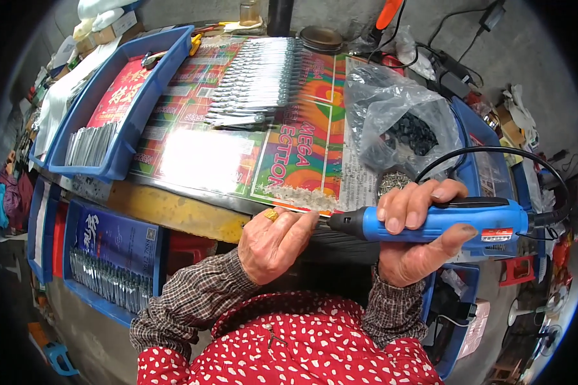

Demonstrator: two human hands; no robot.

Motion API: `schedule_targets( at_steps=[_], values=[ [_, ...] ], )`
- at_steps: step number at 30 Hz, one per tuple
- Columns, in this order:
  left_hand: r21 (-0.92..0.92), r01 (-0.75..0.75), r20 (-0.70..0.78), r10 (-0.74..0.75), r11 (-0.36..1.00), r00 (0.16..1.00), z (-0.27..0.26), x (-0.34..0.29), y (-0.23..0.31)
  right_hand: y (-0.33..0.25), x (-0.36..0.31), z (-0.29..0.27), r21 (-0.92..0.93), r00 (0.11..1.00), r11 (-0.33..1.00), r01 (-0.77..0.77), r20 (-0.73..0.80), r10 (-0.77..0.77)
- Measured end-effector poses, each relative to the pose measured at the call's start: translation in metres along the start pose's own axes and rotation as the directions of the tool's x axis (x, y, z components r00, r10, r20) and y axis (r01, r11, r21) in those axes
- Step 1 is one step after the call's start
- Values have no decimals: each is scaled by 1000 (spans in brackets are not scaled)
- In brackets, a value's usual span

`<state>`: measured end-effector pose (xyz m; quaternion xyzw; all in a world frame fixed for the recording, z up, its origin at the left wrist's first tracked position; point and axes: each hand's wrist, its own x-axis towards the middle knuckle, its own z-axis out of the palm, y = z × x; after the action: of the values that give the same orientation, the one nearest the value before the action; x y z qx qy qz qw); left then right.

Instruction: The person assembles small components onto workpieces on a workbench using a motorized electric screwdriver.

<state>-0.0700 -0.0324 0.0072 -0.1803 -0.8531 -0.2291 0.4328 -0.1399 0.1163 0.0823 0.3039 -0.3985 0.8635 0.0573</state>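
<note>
My right hand [424, 237] is wrapped round a blue electric screwdriver [446, 221], held level with its black nose pointing left. Its cord loops up from the back end. My left hand [273, 244], with a gold ring, is closed in a pinch right at the screwdriver's tip. What its fingers hold is hidden behind them. Just beyond the screwdriver, a small round dish [395, 181] holds small metal pieces, likely screws. Farther off on the table lie rows of slim silvery pieces [257, 77] with dark ends.
A clear plastic bag [392, 115] of small black parts lies at the right of the printed table sheet [295, 141]. Blue trays [125, 151] with slim metal pieces stand at the left, another blue tray [109, 301] lower down. An orange-handled tool [388, 14] hangs at the back.
</note>
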Motion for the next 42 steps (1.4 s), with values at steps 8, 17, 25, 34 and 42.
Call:
schedule_targets(
  at_steps=[8, 17, 25, 34, 42],
  values=[
    [-1, 50, 113, -49, 999, 992, -2, -1, 0, 1, -1, -4, 35, 1000, 999, -18, 16, 17],
    [-48, 40, 92, -35, 998, 995, 4, 0, -4, 0, -1, -7, 9, 1000, 1000, -29, 4, 29],
    [-29, 48, 127, -44, 998, 991, 1, -3, -4, -5, 0, -10, 47, 1000, 999, -21, -7, 21],
    [-65, 1, 73, 4, 998, 997, -2, -3, -4, -7, 0, -13, 28, 1000, 1000, -9, -22, 10],
    [-85, -54, 54, 59, 995, 997, -2, -4, -6, -6, -1, -14, 56, 1000, 998, -26, 8, 26]
  ],
)
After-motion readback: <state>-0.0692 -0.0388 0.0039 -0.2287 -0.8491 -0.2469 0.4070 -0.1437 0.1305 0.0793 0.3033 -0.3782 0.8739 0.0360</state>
